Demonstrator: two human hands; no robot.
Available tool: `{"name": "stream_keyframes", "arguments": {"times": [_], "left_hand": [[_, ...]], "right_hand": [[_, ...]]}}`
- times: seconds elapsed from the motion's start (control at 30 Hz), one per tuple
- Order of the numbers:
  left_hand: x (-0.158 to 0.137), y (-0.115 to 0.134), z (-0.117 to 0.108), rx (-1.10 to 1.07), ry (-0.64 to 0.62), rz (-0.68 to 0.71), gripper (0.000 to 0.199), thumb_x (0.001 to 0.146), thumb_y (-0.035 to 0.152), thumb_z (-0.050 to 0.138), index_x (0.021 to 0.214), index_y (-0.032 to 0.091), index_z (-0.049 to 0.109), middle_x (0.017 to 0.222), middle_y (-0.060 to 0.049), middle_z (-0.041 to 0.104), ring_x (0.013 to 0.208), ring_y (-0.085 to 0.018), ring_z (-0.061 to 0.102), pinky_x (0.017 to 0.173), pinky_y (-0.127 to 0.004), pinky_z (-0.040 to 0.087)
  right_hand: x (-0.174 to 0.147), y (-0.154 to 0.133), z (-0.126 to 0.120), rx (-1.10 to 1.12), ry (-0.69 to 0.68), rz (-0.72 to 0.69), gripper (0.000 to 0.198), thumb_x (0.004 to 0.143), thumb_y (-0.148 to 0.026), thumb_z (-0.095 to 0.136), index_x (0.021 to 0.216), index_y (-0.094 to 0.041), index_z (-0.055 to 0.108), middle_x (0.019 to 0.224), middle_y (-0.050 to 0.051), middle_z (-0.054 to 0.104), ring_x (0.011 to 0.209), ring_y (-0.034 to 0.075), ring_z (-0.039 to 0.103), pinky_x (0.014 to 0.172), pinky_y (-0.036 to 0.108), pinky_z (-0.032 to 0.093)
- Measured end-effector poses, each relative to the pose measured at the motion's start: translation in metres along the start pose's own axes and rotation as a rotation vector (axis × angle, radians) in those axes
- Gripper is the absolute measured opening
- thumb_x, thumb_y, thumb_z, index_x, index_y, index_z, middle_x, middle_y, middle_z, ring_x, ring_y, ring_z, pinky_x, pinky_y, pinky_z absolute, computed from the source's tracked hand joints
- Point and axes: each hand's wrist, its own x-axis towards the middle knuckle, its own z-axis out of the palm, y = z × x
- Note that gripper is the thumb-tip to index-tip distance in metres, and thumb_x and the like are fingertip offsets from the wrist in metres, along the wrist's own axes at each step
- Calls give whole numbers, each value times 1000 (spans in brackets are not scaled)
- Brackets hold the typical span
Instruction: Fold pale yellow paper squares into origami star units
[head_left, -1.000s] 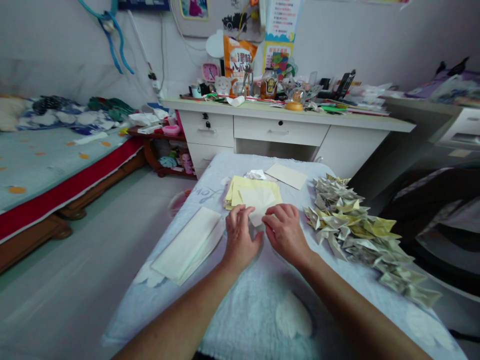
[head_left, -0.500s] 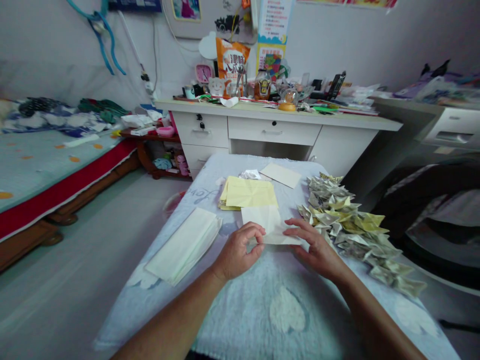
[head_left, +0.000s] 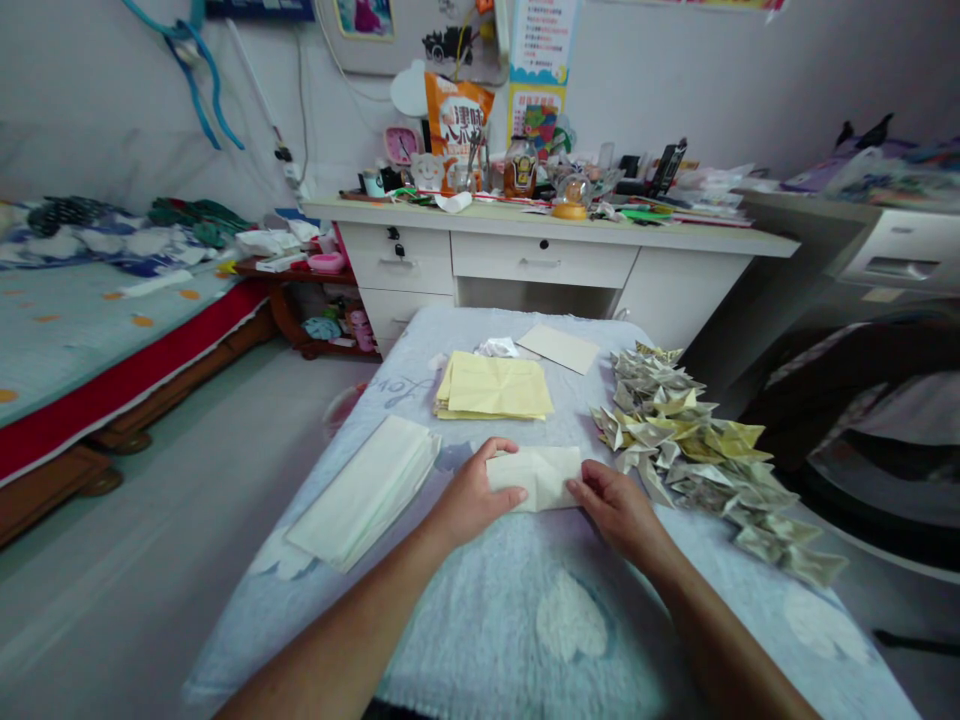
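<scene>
Between my two hands is a pale sheet of paper (head_left: 544,478), creased and doubled into a wide rectangle. My left hand (head_left: 484,490) grips its left end, thumb on the near face and fingers behind the top edge. At the lower right corner, my right hand (head_left: 611,500) pinches the paper between thumb and fingers. Just beyond lies a stack of yellow paper (head_left: 495,385). A pile of long whitish folded paper (head_left: 367,490) rests left of my left hand. Right of my right hand are rows of folded, pointed paper pieces (head_left: 690,440), grey and yellow.
The cloth-covered table (head_left: 480,640) holds a cream card (head_left: 559,348) and a crumpled white piece (head_left: 497,347) at its far end. Behind it stands a cluttered white desk (head_left: 544,262). A bed (head_left: 90,330) is at left, a washing machine (head_left: 892,270) at right.
The paper's standing far part has come down toward me, and the sheet is now a narrower rectangle. Both hands have closed on its ends; the view has shifted slightly.
</scene>
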Motion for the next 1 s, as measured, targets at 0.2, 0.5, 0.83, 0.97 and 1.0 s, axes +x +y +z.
{"name": "stream_keyframes", "arguments": {"times": [0.2,0.5,0.83,0.97,1.0], "left_hand": [[4,-12,0,37,97,-75,81,73,21,63,142,20,19,67,6,58,59,-13,54,60,-22,38],[-2,-7,4,588,138,52,25,81,19,52,101,25,66,84,-3,69,77,-19,62,74,-27,41],[-4,-10,9,930,67,69,30,88,17,40,107,24,63,96,-8,70,90,-22,65,78,-30,43],[-3,-12,10,964,71,56,34,89,17,39,112,27,62,94,-8,70,87,-22,65,74,-29,43],[-3,-12,10,974,71,55,34,89,17,39,113,27,62,94,-8,70,86,-22,65,74,-29,44]], "right_hand": [[1,8,12,-100,129,48,16,84,-33,48,74,-21,45,58,-4,50,53,14,48,50,23,33],[-2,7,24,-222,213,83,25,81,-28,47,104,-20,43,60,-5,56,53,17,56,51,24,34],[-6,-3,26,-412,176,84,19,83,-23,45,102,-19,45,65,-1,59,60,17,57,55,24,31],[-4,-3,27,-464,157,126,15,86,-23,46,100,-20,45,67,0,61,62,18,58,55,24,29],[-4,-3,27,-477,154,132,14,86,-23,46,99,-20,46,68,0,62,62,18,58,56,24,29]]}}
